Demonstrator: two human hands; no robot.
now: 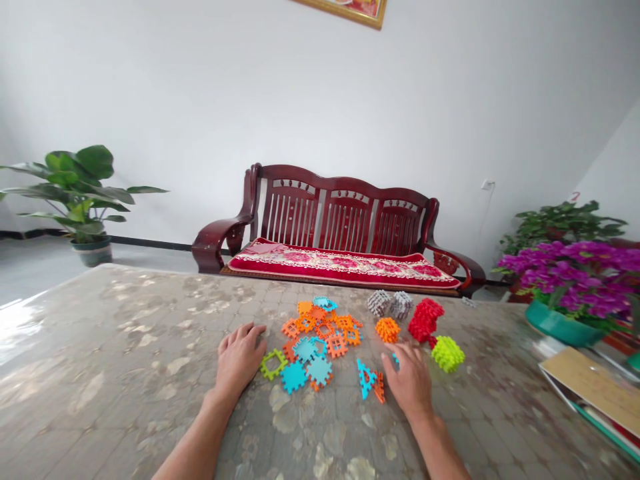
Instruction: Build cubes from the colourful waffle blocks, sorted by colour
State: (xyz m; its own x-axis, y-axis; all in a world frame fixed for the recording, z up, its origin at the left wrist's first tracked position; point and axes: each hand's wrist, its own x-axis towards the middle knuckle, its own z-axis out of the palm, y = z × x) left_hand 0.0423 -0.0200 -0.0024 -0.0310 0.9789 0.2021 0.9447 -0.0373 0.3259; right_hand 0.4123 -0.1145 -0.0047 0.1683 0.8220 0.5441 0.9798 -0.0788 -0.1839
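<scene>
My left hand (240,359) rests on the table, its fingers loosely bent and holding nothing. Just right of it lies a lime-green square frame piece (273,365) with notched edges. A loose pile of interlocking plastic building pieces, orange (337,345) and blue (294,377), spreads between my hands. Palm down, my right hand (409,375) has its fingers apart, and a bit of blue shows beside its fingers. Left of that hand are a blue triangular piece (366,379) and an orange triangular piece (379,387).
Beyond my right hand sit bunches of grey (380,303), orange (387,329), red (425,319) and lime-green pieces (447,354). Purple flowers in a teal pot (563,325) and a stack of papers (595,383) stand at the right. A wooden bench (345,220) is behind the patterned table (150,373).
</scene>
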